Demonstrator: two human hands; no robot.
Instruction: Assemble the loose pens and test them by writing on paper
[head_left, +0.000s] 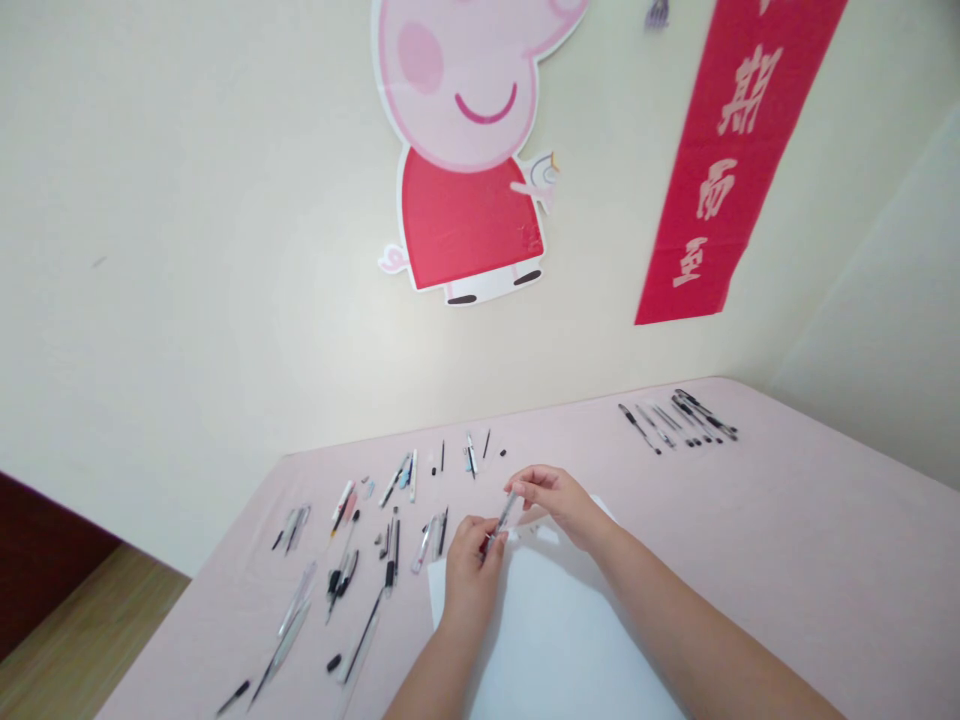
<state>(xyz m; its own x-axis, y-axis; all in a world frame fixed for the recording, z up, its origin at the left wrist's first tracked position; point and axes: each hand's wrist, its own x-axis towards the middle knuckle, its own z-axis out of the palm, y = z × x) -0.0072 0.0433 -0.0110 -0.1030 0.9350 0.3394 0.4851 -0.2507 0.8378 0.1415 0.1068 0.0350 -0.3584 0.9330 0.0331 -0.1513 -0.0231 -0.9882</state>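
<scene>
I held one clear pen (504, 517) between both hands over the white sheet (555, 640), my left hand (469, 555) pinching its lower end and my right hand (551, 497) closed on its upper end. Judging by the loose pen parts (352, 560) spread to my left and the finished-looking row of pens (679, 420) far right, much remained. No container was in sight.

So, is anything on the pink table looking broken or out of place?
Yes: many pens lie taken apart left of the white paper sheet, loose black caps and thin refills scattered. Both hands hold one clear pen. The far pen group looks whole.
</scene>
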